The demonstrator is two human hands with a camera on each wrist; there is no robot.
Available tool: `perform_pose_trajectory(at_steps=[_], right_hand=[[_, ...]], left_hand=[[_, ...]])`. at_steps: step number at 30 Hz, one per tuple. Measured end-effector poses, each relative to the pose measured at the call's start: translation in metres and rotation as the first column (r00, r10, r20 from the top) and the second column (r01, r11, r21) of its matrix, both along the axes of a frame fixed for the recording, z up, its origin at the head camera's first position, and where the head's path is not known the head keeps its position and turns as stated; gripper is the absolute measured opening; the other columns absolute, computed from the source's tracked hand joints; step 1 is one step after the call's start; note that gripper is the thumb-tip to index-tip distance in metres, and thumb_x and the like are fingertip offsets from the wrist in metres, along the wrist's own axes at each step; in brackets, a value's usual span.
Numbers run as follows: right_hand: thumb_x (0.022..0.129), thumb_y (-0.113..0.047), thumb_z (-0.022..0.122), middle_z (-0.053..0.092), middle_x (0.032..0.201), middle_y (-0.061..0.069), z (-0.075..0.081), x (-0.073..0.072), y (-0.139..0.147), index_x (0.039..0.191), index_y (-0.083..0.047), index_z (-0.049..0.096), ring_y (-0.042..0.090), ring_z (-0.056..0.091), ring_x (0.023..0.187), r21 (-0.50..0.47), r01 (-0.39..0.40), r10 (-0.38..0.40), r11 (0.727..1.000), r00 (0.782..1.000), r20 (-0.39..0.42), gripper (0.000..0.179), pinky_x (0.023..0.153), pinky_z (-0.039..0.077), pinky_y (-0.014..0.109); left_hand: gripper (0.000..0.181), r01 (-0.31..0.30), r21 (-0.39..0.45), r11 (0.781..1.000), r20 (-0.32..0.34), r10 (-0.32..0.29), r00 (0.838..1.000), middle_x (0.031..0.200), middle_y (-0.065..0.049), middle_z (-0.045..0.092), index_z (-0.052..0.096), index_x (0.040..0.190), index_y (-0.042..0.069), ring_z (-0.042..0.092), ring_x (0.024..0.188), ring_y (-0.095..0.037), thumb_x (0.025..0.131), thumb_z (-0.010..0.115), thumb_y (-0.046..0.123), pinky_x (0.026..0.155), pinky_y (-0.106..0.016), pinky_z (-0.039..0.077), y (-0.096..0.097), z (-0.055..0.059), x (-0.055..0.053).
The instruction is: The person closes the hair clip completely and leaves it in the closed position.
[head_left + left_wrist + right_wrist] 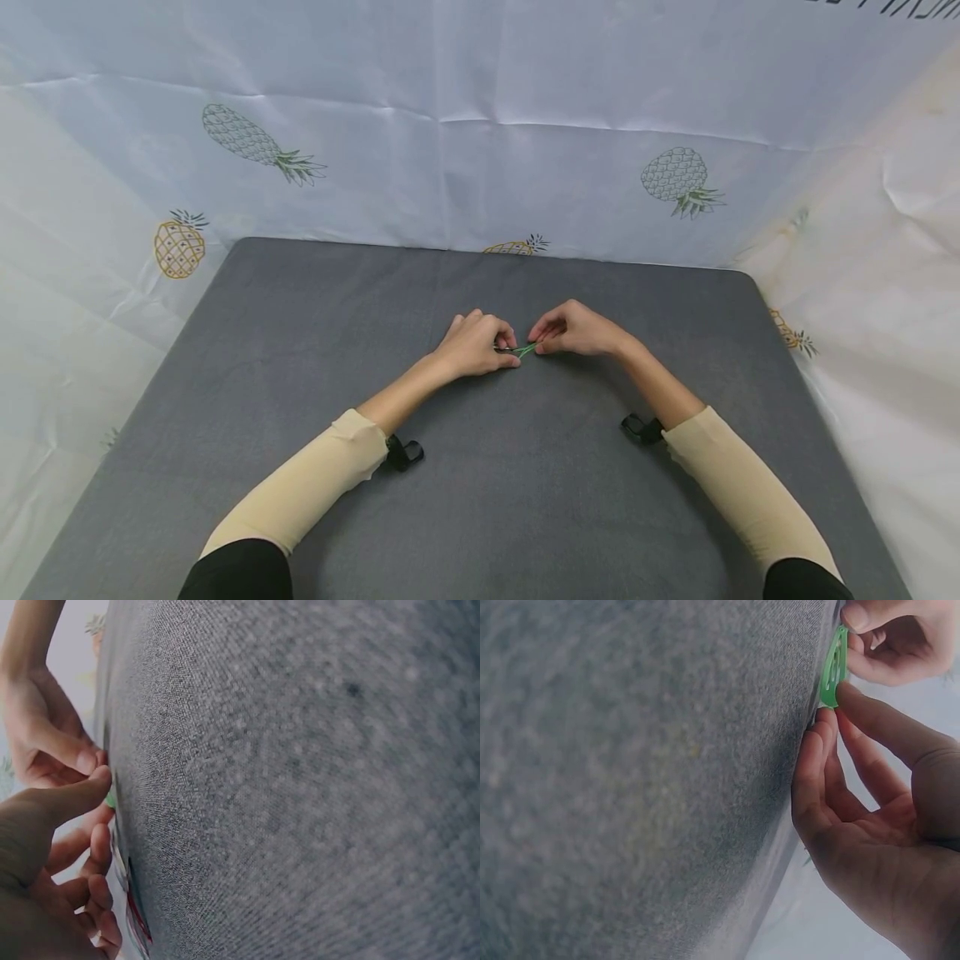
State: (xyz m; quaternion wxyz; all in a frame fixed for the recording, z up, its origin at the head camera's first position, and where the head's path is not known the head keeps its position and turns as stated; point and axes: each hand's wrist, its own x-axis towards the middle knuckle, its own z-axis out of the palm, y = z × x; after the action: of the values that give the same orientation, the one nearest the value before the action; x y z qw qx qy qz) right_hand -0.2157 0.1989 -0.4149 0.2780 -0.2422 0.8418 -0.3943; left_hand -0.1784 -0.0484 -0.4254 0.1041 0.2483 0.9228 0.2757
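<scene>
Between the two hands is a small green snap hair clip point(829, 682), its wide rounded end toward the right hand. My right hand point(581, 329) pinches that end between thumb and fingers. The narrow tip is held at the thumb and fingertips of my left hand point(474, 346). In the left wrist view, only a bit of green shows between the fingertips. Close by the left fingers, thin red and dark slender pieces point(136, 915) lie low along the table, partly hidden by that hand.
A grey cloth-covered table point(510, 500) lies under both hands. White curtain fabric point(480, 167) with printed pineapples hangs behind it and along the sides. Black straps point(405, 454) stick out from the pale sleeves at both forearms.
</scene>
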Motion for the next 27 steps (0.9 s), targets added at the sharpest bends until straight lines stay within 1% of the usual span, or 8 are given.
perform_pose_trajectory(at_steps=[10, 15, 18, 21, 22, 25, 27], right_hand=[[0.099, -0.006, 0.078, 0.081, 0.107, 0.02, 0.001, -0.001, 0.0, 0.116, 0.002, 0.08, 0.013, 0.075, 0.09, 0.015, 0.003, -0.002, 1.0, 1.0, -0.023, 0.019, 0.079, 0.059, 0.023], [0.099, -0.007, 0.079, 0.082, 0.105, 0.019, 0.0, 0.0, 0.0, 0.114, 0.002, 0.081, 0.013, 0.075, 0.089, 0.013, 0.008, -0.007, 1.0, 1.0, -0.028, 0.018, 0.079, 0.059, 0.023], [0.098, -0.007, 0.079, 0.082, 0.105, 0.019, -0.001, 0.0, 0.001, 0.113, 0.001, 0.082, 0.014, 0.075, 0.089, 0.01, 0.008, -0.008, 1.0, 1.0, -0.025, 0.017, 0.079, 0.059, 0.024], [0.098, -0.007, 0.079, 0.082, 0.106, 0.018, -0.001, 0.0, 0.002, 0.113, 0.001, 0.082, 0.014, 0.075, 0.09, 0.011, 0.01, -0.009, 1.0, 1.0, -0.022, 0.017, 0.079, 0.059, 0.024], [0.098, -0.007, 0.079, 0.082, 0.106, 0.018, -0.001, 0.0, 0.002, 0.113, 0.001, 0.082, 0.014, 0.075, 0.089, 0.012, 0.01, -0.01, 1.0, 1.0, -0.022, 0.017, 0.079, 0.059, 0.024], [0.098, -0.007, 0.079, 0.082, 0.105, 0.018, -0.001, 0.0, 0.002, 0.113, 0.0, 0.082, 0.014, 0.074, 0.089, 0.015, 0.012, -0.012, 1.0, 1.0, -0.02, 0.017, 0.079, 0.058, 0.025], [0.098, -0.007, 0.079, 0.082, 0.105, 0.018, -0.001, -0.001, 0.002, 0.113, 0.0, 0.082, 0.015, 0.075, 0.089, 0.015, 0.011, -0.011, 1.0, 1.0, -0.02, 0.017, 0.08, 0.059, 0.025]], left_hand=[[0.015, -0.023, -0.005, 1.0, -0.005, 0.023, 1.0, 0.097, 0.005, 0.077, 0.082, 0.098, 0.022, 0.052, 0.086, -0.015, 0.093, 0.088, 0.035, 0.077, -0.033, 0.029, 0.002, 0.001, 0.002], [0.015, -0.026, 0.002, 1.0, -0.002, 0.026, 1.0, 0.097, 0.005, 0.078, 0.082, 0.098, 0.022, 0.054, 0.088, -0.017, 0.093, 0.089, 0.035, 0.078, -0.033, 0.029, 0.001, 0.001, 0.002], [0.016, -0.018, 0.023, 1.0, -0.001, 0.018, 1.0, 0.097, 0.004, 0.079, 0.083, 0.099, 0.021, 0.057, 0.089, -0.016, 0.092, 0.089, 0.034, 0.077, -0.031, 0.03, 0.001, -0.001, 0.001], [0.018, -0.008, 0.061, 0.998, -0.01, 0.009, 1.0, 0.093, 0.004, 0.078, 0.084, 0.098, 0.019, 0.059, 0.083, -0.013, 0.09, 0.091, 0.033, 0.071, -0.03, 0.03, -0.001, -0.003, -0.001], [0.017, -0.004, 0.076, 0.997, -0.021, 0.005, 1.0, 0.09, 0.005, 0.077, 0.085, 0.097, 0.019, 0.059, 0.079, -0.012, 0.089, 0.092, 0.032, 0.069, -0.03, 0.03, -0.002, -0.007, -0.003], [0.018, -0.004, 0.113, 0.994, -0.023, 0.006, 1.0, 0.084, 0.006, 0.072, 0.085, 0.095, 0.018, 0.055, 0.071, -0.009, 0.087, 0.093, 0.032, 0.066, -0.031, 0.028, -0.004, -0.01, -0.005], [0.018, -0.008, 0.124, 0.992, -0.019, 0.01, 1.0, 0.082, 0.007, 0.07, 0.086, 0.094, 0.018, 0.054, 0.069, -0.008, 0.086, 0.094, 0.032, 0.066, -0.032, 0.028, -0.005, -0.011, -0.006]])
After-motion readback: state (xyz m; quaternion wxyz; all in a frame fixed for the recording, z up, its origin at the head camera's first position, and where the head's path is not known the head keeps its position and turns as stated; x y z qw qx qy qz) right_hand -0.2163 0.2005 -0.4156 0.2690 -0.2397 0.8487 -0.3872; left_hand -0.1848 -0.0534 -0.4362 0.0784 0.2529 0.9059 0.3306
